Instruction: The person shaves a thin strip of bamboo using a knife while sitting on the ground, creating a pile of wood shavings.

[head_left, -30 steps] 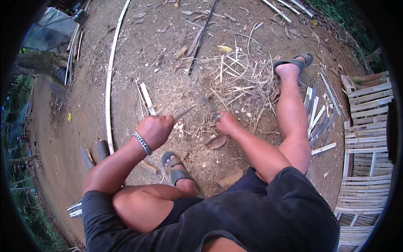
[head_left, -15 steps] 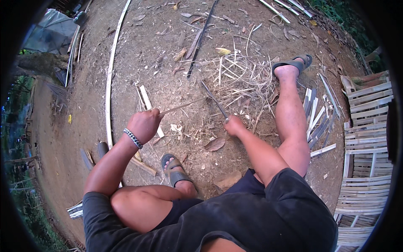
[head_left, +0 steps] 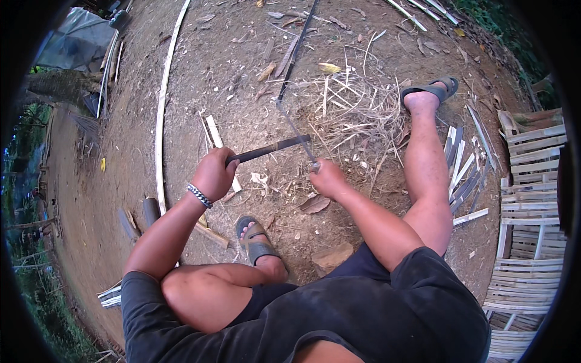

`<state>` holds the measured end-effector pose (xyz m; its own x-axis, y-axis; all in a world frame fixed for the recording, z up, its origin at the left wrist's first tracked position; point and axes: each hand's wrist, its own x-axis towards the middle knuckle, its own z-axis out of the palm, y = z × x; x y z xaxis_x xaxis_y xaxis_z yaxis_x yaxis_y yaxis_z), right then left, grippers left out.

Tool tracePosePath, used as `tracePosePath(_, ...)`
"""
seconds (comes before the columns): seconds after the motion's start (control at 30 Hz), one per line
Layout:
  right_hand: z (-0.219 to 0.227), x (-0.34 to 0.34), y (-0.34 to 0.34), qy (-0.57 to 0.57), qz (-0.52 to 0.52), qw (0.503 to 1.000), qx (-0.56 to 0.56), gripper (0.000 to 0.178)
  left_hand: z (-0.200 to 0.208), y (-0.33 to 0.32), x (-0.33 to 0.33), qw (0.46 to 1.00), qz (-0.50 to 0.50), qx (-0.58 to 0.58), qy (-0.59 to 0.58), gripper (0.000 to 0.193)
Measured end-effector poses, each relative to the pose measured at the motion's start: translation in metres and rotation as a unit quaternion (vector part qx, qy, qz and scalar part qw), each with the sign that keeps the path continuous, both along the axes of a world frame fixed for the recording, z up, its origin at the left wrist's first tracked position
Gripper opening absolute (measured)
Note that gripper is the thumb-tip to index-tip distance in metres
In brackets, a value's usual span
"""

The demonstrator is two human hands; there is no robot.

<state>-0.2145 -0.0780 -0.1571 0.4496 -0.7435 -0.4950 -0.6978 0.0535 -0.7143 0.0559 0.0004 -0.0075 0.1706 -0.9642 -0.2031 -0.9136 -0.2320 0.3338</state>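
My left hand (head_left: 213,173), with a chain bracelet at the wrist, is closed round one end of a dark flat strip (head_left: 266,151), which looks like split bamboo. The strip points right, its broad dark face showing. In my right hand (head_left: 330,180) is the handle of a long thin knife (head_left: 294,129). Its blade slants up and to the left and crosses the strip near the far end. Whether blade and strip touch, I cannot tell. Below them, wood chips and a brown leaf (head_left: 315,204) lie on the ground.
Pale shavings (head_left: 363,115) are heaped ahead on the dirt. Split strips (head_left: 463,163) lie beside my right leg, near a slatted bamboo panel (head_left: 532,212). One long pale strip (head_left: 161,115) runs along the left; a dark one (head_left: 296,48) lies ahead. My sandalled feet flank the work.
The strip has turned from its thin edge to its broad dark face. My right hand has shifted slightly left and up, and the blade now crosses the strip.
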Motion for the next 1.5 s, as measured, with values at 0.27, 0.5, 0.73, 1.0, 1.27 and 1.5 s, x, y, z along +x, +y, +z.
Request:
tracePosePath(0.27, 0.085, 0.048, 0.024, -0.011, 0.139, 0.99, 0.001, 0.032, -0.001, 0.002, -0.017, 0.993, -0.08, 0.022, -0.081, 0.019)
tracePosePath(0.5, 0.056, 0.024, 0.016, 0.035, 0.111, 0.993, 0.023, 0.035, -0.004, 0.0, -0.029, 0.983, -0.147, 0.022, -0.111, 0.023)
tracePosePath(0.73, 0.035, -0.001, 0.01, 0.033, 0.057, 0.997, -0.035, 0.036, -0.002, 0.0, -0.047, 0.98, -0.17, -0.022, -0.102, 0.022)
tracePosePath(1.0, 0.028, -0.011, 0.003, 0.063, 0.031, 0.992, 0.102, 0.03, 0.0, -0.004, -0.04, 0.982, -0.149, -0.012, -0.116, 0.023)
tracePosePath(1.27, 0.04, -0.013, 0.006, 0.092, 0.054, 0.992, 0.073, 0.035, -0.004, -0.002, -0.034, 0.986, -0.136, -0.021, -0.094, 0.021)
tracePosePath(1.5, -0.051, -0.05, 0.002, 0.151, 0.016, 0.988, -0.002, 0.026, 0.0, -0.011, -0.032, 0.99, -0.116, -0.033, -0.073, 0.02)
